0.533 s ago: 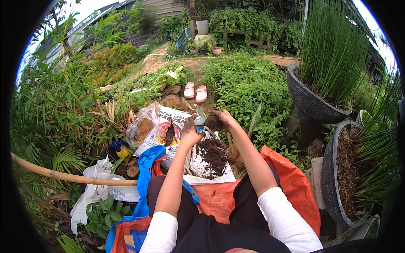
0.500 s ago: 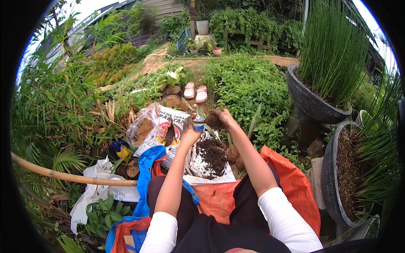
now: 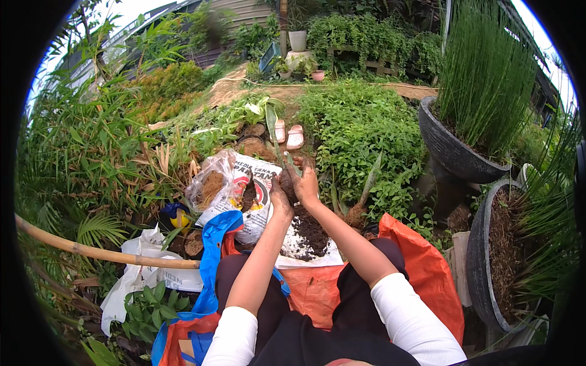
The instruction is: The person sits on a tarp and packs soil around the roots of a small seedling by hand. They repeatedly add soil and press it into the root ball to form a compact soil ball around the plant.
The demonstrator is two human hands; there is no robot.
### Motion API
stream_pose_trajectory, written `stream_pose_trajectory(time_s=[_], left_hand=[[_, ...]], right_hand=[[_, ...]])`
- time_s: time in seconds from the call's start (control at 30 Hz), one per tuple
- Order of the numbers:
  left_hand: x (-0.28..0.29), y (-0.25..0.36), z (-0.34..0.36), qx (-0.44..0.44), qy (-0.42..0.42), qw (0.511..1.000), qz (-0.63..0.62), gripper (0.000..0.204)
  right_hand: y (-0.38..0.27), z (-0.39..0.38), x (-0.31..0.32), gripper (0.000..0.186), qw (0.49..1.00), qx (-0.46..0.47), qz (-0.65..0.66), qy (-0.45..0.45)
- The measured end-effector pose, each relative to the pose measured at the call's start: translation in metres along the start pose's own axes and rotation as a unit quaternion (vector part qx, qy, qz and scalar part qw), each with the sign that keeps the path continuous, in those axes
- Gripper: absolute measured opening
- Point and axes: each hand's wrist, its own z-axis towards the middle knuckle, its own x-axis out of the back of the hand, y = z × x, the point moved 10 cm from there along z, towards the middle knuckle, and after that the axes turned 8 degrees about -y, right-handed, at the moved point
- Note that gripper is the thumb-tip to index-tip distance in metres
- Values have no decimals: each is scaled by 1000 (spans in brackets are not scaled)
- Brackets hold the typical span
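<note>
So in the head view the person is sitting low in a garden and cupping a dark root ball (image 3: pixel 288 183) of a small plant between both hands, its long narrow leaf (image 3: pixel 273 131) sticking up above. The left hand (image 3: pixel 279 194) is wrapping the near side of the clump and the right hand (image 3: pixel 305 182) is pressing in from the far side, so both are closed around soil, not spread open. The clump is hovering right above the pile of dark potting mix (image 3: pixel 308 229) lying on a white sheet (image 3: pixel 296 247), which is smart, since crumbs are dropping back onto the heap. My take: firm, even squeezing with the stem kept upright is the way to go here, not pinching near the leaf. For room, it's kind of tight: an open printed soil bag (image 3: pixel 244 189) is sitting just left of the hands, a bamboo pole (image 3: pixel 104 255) is crossing lower left, and big dark planters (image 3: pixel 455 149) are crowding the right. The orange tarp (image 3: pixel 421 268) is covering the ground beside the knees. The easiest open lane looks to be straight ahead toward the pink sandals (image 3: pixel 288 133).
</note>
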Motion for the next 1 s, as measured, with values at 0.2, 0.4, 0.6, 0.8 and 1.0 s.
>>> stream_pose_trajectory(time_s=[0.2,0.4,0.6,0.8,1.0], left_hand=[[19,1,1,-36,108,992,50,31],[13,14,-1,-75,80,989,102,30],[0,12,2,-76,51,988,127,31],[7,-12,-2,70,85,993,45,48],[12,-26,3,85,50,994,-46,45]], right_hand=[[82,-1,-70,50,932,-187,280,-134],[56,-5,-55,47,953,-135,260,-79],[69,-11,-54,20,871,-210,438,-69],[63,0,-12,23,936,-174,305,18],[24,4,-12,27,994,-74,54,-55]])
